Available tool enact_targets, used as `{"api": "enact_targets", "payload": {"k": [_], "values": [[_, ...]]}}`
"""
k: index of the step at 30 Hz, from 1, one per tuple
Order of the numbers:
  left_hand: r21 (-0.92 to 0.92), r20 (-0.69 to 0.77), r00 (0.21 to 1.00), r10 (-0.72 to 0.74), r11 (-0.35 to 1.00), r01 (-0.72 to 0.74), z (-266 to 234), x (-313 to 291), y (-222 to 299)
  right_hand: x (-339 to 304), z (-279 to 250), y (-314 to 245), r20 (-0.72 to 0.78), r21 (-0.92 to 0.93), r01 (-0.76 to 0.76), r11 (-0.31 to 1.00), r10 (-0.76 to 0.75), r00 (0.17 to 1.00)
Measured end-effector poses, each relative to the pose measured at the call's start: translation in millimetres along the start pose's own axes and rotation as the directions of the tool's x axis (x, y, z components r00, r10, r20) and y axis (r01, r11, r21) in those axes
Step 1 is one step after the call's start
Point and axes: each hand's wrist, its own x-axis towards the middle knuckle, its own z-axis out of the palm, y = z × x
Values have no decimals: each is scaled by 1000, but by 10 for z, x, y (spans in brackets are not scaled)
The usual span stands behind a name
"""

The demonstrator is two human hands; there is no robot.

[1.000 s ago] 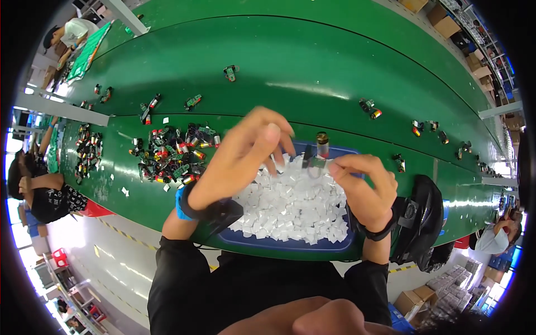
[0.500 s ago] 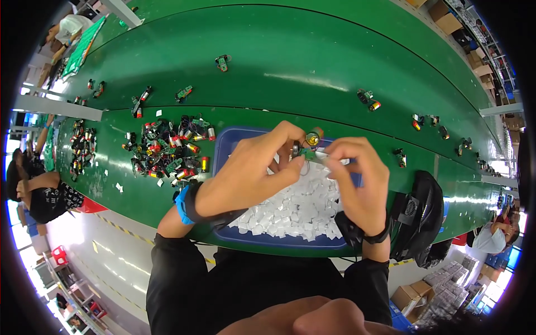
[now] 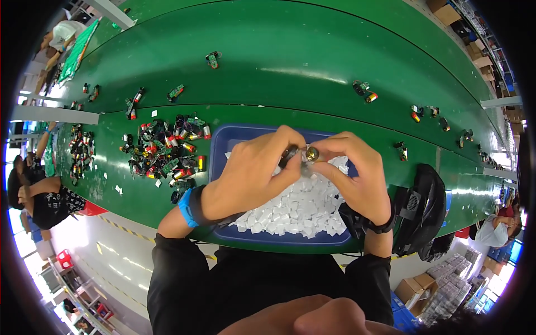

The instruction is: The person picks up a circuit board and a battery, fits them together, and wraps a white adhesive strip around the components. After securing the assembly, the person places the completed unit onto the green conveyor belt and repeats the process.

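Holding a small assembly (image 3: 312,154) with a round, brass-coloured end above the far half of the blue tray (image 3: 224,138), the person has both hands close together. The left hand (image 3: 251,167) pinches a dark portion of it between thumb and fingers, and the right hand (image 3: 360,170) grips beside the brass-coloured end; the fingers hide much of the rest from me. Loose white squares (image 3: 293,212) lie thickly inside the tray. Left of the tray, a jumbled heap of similar assemblies (image 3: 162,148), with red and gold cylinders and green boards, sits on the green desk (image 3: 312,42). Beyond the tray, another assembly (image 3: 212,60) lies alone, and to the tray's right rests a shiny black bag (image 3: 427,204). Well off to the tray's left, a co-worker (image 3: 47,195) in a patterned black top is beside the desk.
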Motion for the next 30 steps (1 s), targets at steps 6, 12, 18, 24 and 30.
{"api": "enact_targets", "payload": {"k": [6, 12, 18, 24, 30], "values": [[-49, 20, 1000, 17, 999, -16, -33, 28, -24, 16, 39, -20, -110, -100, 67, 993, -78, 991], [-55, 171, 983, -67, 995, 78, -212, 25, 26, 13, 1, -70, -41, -288, 210, 934, -231, 972], [-505, 306, 942, -136, 816, 282, -308, 47, 67, 19, 52, -60, -130, -396, 460, 795, -545, 828], [-779, 380, 913, -151, 479, 404, -251, 25, 31, -1, 125, -152, -94, -536, 466, 704, -599, 795], [-676, 352, 915, -198, 622, 395, -107, -5, 9, -2, 194, -113, -138, -557, 404, 725, -561, 816]]}}
